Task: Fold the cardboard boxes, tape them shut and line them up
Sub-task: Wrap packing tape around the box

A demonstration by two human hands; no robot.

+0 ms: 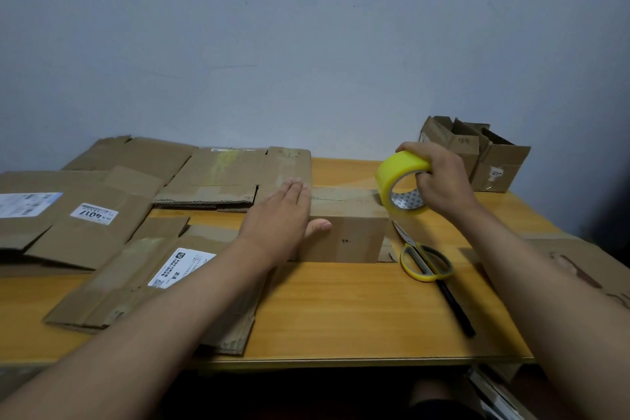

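A small folded cardboard box (351, 232) stands at the middle of the wooden table (341, 310). My left hand (281, 215) lies flat on its top left part, fingers together and thumb down the front face. My right hand (439, 181) grips a yellow roll of tape (400, 181) at the box's top right corner. A strip of tape seems to run along the box top. Several flattened cardboard boxes (85, 215) lie spread over the left half of the table.
Yellow-handled scissors (424, 259) and a black pen (456, 307) lie right of the box. Two open folded boxes (477, 154) stand at the back right by the wall. Another flat cardboard sheet (579, 256) lies at the right edge.
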